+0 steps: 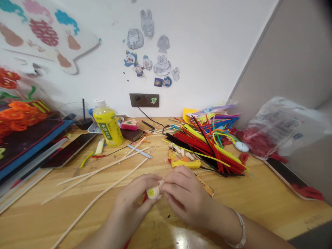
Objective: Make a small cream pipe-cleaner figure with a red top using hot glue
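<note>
White wall (207,41) fills the background at 12 o'clock, behind a wooden table (259,197); directions are counted from two bare hands at the lower centre. At 2 o'clock sits a crumpled see-through plastic bag (282,121) with something red inside. Between 1 and 2 o'clock spreads a loose bundle of fuzzy stems (204,143), mostly red, black and yellow. Long pale rods (100,167) cross each other around 10 o'clock. A yellow drink bottle (110,128) stands upright at 11 o'clock.

At the clock's centre, the left hand (138,195) has its grip closed around a small coiled piece (155,191), pale with a yellow-green end that faces the viewer. The right hand (186,193) appears to pinch the piece's far end, though its fingertips are partly hidden. Just beyond the right knuckles, at 1 to 2 o'clock, lies a yellow tool (186,164), probably a glue gun, its black cord running towards the stems.

The likeliest trouble is the coil slipping or unwinding should either grip loosen, since only fingers hold it; too hard a squeeze might flatten it. If the tool is hot, which cannot be seen, the nearby knuckles could be burned.
</note>
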Action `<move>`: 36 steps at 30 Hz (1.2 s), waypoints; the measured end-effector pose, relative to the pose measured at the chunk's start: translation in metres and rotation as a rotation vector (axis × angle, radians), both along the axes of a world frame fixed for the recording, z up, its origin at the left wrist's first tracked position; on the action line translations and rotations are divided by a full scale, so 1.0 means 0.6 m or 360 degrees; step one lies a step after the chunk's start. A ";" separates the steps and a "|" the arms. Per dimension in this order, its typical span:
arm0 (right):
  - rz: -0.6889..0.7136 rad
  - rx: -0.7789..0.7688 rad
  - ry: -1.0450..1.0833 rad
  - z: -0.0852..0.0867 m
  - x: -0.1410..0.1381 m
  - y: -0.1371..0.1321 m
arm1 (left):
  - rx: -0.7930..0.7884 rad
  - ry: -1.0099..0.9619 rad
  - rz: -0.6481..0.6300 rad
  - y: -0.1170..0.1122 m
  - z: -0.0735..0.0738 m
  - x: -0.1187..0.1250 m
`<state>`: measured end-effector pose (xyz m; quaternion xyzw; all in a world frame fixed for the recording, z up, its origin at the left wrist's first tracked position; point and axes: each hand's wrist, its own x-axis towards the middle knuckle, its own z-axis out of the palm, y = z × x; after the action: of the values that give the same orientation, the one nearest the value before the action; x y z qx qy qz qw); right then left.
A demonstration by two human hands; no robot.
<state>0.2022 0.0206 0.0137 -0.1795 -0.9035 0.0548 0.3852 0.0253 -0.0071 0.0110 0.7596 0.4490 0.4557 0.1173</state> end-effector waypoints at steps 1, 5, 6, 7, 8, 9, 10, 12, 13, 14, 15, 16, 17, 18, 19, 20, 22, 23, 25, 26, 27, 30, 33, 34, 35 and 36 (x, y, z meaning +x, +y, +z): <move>0.0003 -0.0014 0.0005 0.000 0.000 0.000 | 0.0010 -0.0002 -0.0005 0.000 0.000 0.000; 0.0016 -0.0031 0.0040 0.000 -0.001 0.000 | 0.0033 -0.0034 -0.0034 0.001 -0.002 -0.002; 0.0018 -0.0033 0.0043 -0.001 -0.001 0.000 | 0.0027 -0.0044 -0.0038 0.001 -0.003 -0.002; 0.0018 -0.0035 0.0043 -0.001 -0.001 0.001 | 0.0012 -0.0054 -0.0038 0.001 -0.003 -0.002; 0.0015 -0.0039 0.0040 -0.001 -0.001 0.001 | -0.0008 -0.0069 -0.0035 0.002 -0.003 -0.002; 0.0010 -0.0048 0.0038 -0.002 0.000 0.002 | -0.0031 -0.0090 -0.0029 0.002 -0.002 -0.002; 0.0006 -0.0060 0.0041 -0.002 0.000 0.003 | -0.0058 -0.0117 -0.0025 0.002 -0.002 -0.002; 0.0000 -0.0076 0.0090 -0.003 0.000 0.003 | -0.0108 -0.0186 -0.0031 0.001 -0.001 0.000; -0.0003 -0.0073 0.0126 -0.002 0.000 0.002 | -0.0130 -0.0218 -0.0037 0.000 0.000 0.000; -0.0009 -0.0066 0.0164 -0.001 0.001 0.001 | -0.0146 -0.0245 -0.0048 -0.001 0.000 0.001; -0.0018 -0.0054 0.0201 0.000 0.001 -0.001 | -0.0156 -0.0269 -0.0062 -0.002 0.000 0.002; -0.0028 -0.0045 0.0235 0.002 0.001 -0.003 | -0.0160 -0.0289 -0.0085 -0.003 0.000 0.003; -0.0039 -0.0042 0.0267 0.004 0.002 -0.005 | -0.0164 -0.0308 -0.0110 -0.003 0.000 0.003; -0.0049 -0.0046 0.0300 0.005 0.002 -0.006 | -0.0165 -0.0328 -0.0138 -0.004 0.000 0.003; -0.0061 -0.0059 0.0332 0.007 0.003 -0.007 | -0.0166 -0.0351 -0.0163 -0.004 -0.001 0.003; -0.0073 -0.0072 0.0364 0.007 0.003 -0.008 | -0.0166 -0.0375 -0.0184 -0.005 -0.002 0.003; -0.0106 -0.0113 0.0426 0.006 0.003 -0.007 | -0.0176 -0.0424 -0.0200 -0.004 -0.003 0.002; -0.0124 -0.0142 0.0460 0.004 0.003 -0.005 | -0.0191 -0.0455 -0.0203 -0.004 -0.003 0.002; -0.0151 -0.0222 0.0515 0.001 0.001 -0.001 | -0.0247 -0.0538 -0.0212 -0.004 -0.003 0.002; -0.0156 -0.0274 0.0533 -0.001 0.000 0.001 | -0.0284 -0.0591 -0.0220 -0.004 -0.002 0.002; -0.0156 -0.0339 0.0545 -0.002 -0.001 0.003 | -0.0322 -0.0647 -0.0230 -0.004 0.000 0.003; -0.0129 -0.0519 0.0556 -0.001 -0.003 0.009 | -0.0405 -0.0805 -0.0254 -0.005 0.005 0.004; -0.0049 -0.0607 0.0502 0.003 -0.001 0.010 | -0.0430 -0.0909 -0.0277 -0.004 0.009 0.005; -0.0005 -0.0643 0.0454 0.003 -0.001 0.009 | -0.0429 -0.0930 -0.0284 -0.004 0.010 0.005; 0.0039 -0.0690 0.0403 0.002 -0.001 0.008 | -0.0427 -0.0946 -0.0286 -0.003 0.010 0.005; 0.0080 -0.0745 0.0351 0.001 -0.001 0.006 | -0.0429 -0.0957 -0.0280 -0.003 0.011 0.005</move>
<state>0.2014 0.0244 0.0143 -0.2343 -0.8229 0.2913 0.4280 0.0286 -0.0089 0.0175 0.6047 0.3832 0.5841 0.3826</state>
